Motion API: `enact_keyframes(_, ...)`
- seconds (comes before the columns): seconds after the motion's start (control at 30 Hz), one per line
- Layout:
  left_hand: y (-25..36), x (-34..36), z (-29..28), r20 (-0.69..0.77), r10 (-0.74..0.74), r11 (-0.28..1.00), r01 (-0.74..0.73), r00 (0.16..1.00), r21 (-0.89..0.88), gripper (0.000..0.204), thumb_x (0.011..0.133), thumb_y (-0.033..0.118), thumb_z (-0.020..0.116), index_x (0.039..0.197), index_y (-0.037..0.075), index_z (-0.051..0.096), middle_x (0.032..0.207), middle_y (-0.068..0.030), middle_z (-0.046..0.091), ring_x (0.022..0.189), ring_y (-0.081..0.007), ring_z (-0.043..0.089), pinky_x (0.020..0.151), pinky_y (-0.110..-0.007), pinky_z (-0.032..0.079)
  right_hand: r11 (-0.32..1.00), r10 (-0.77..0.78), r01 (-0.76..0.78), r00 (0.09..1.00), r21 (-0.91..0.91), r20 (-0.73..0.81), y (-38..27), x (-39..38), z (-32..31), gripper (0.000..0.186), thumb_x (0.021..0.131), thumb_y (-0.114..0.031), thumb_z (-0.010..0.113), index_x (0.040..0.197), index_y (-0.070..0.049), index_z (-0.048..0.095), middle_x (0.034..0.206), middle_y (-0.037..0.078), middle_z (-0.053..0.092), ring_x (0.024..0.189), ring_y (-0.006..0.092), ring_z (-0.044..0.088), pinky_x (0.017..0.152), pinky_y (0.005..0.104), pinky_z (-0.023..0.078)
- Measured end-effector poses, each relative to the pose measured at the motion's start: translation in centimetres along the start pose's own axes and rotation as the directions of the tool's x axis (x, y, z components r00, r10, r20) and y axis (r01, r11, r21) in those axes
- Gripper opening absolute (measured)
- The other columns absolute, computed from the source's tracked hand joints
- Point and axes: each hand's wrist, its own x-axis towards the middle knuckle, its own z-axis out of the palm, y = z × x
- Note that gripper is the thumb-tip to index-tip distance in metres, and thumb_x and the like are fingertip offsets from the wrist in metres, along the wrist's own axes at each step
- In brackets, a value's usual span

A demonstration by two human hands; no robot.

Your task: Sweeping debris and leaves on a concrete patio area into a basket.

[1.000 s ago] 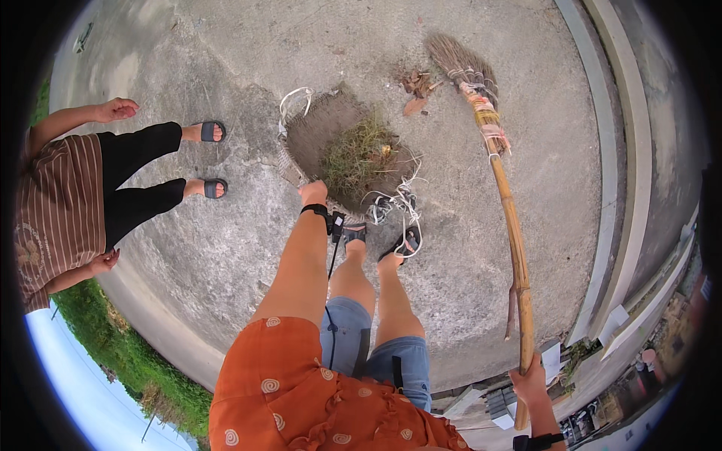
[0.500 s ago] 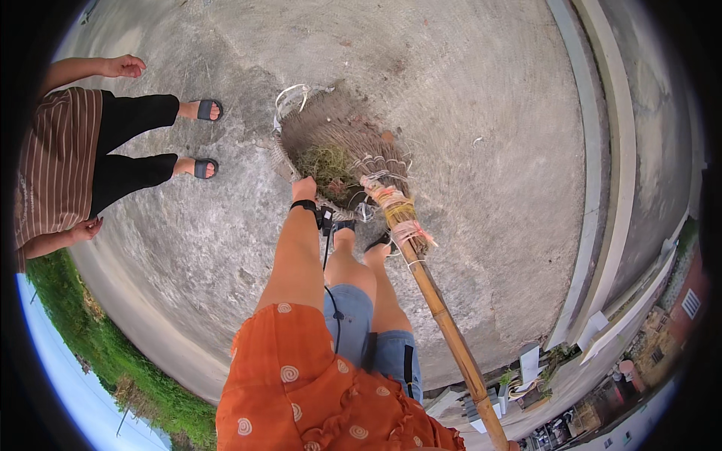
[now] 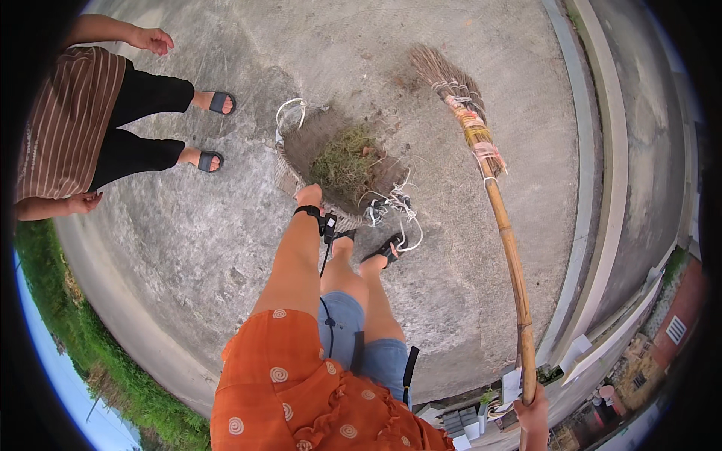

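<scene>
My left hand is closed on the near rim of a woven basket, shaped like a scoop and resting on the concrete. Dry green grass clippings lie heaped inside it. White cords loop from its far left corner, and more tangle at its right corner near my foot. My right hand, low at the right, wraps round the bamboo handle of a long broom. The broom's twig head, bound with coloured strips, reaches the ground beyond the basket, to its right and apart from it.
A person in a striped apron and dark sandals stands at the left, hands free. My sandalled foot is close to the basket's right corner. A low concrete kerb curves along the right. Greenery borders the ground at lower left.
The broom head has swung out of the basket to the right and away, uncovering the grass. My right hand has come into view on the handle; the left keeps the basket rim.
</scene>
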Motion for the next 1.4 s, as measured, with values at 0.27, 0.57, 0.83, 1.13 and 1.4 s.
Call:
enact_keyframes(0.27,-2.4,-0.3,4.0,-0.159,0.100,0.985,-0.120,0.982,-0.125,0.052,0.098,0.035,0.058,0.128,-0.007,0.056,0.114,-0.0195,0.068,0.078,-0.0349,0.072,0.060,-0.042,0.060,0.994,0.106,-0.097,0.977,-0.059,0.182,-6.0,6.6,4.2,0.046,0.075,-0.015,0.073,0.111,-0.003,0.049,0.077,0.027,0.066,0.073,0.0486,0.065,0.064,0.0511,0.053)
enact_keyframes(0.57,-3.6,-0.1,5.8,-0.015,0.252,0.967,-0.252,0.968,-0.035,0.050,0.101,0.037,0.053,0.123,-0.007,0.057,0.109,-0.0199,0.070,0.076,-0.0334,0.073,0.067,-0.042,0.059,0.880,0.206,0.010,0.893,-0.476,0.400,3.6,-9.9,-1.1,0.070,0.086,-0.027,0.068,0.147,-0.012,0.039,0.107,0.025,0.066,0.093,0.0428,0.066,0.076,0.0512,0.053)
enact_keyframes(0.83,-4.2,-4.4,0.0,-0.101,0.151,0.979,-0.163,0.983,-0.120,0.044,0.101,0.033,0.056,0.124,-0.005,0.058,0.116,-0.0220,0.068,0.095,-0.0339,0.071,0.076,-0.044,0.062,0.833,-0.013,0.198,0.941,-0.517,0.339,10.9,-21.0,-5.1,0.065,0.086,-0.037,0.067,0.143,-0.016,0.044,0.111,0.020,0.065,0.097,0.0392,0.064,0.079,0.0533,0.052)
enact_keyframes(1.13,-3.4,-17.8,-2.8,-0.024,0.263,0.933,-0.261,0.964,-0.247,0.065,0.096,0.032,0.063,0.146,0.001,0.036,0.134,-0.0214,0.056,0.103,-0.0354,0.066,0.074,-0.045,0.062,0.969,0.248,-0.241,0.953,-0.061,0.177,9.0,-16.9,0.3,0.058,0.081,-0.019,0.072,0.132,-0.008,0.046,0.082,0.016,0.066,0.062,0.0335,0.065,0.055,0.0445,0.052)
enact_keyframes(1.4,-10.2,-21.4,-9.5,0.150,0.401,0.820,-0.281,0.904,-0.499,0.055,0.099,0.038,0.060,0.140,0.005,0.043,0.134,-0.0165,0.055,0.108,-0.0380,0.061,0.086,-0.051,0.058,0.934,0.009,-0.007,1.000,0.357,-0.005,-4.0,9.5,1.4,0.046,0.074,0.001,0.072,0.116,0.000,0.053,0.069,0.011,0.060,0.047,0.0195,0.060,0.042,0.0359,0.049)
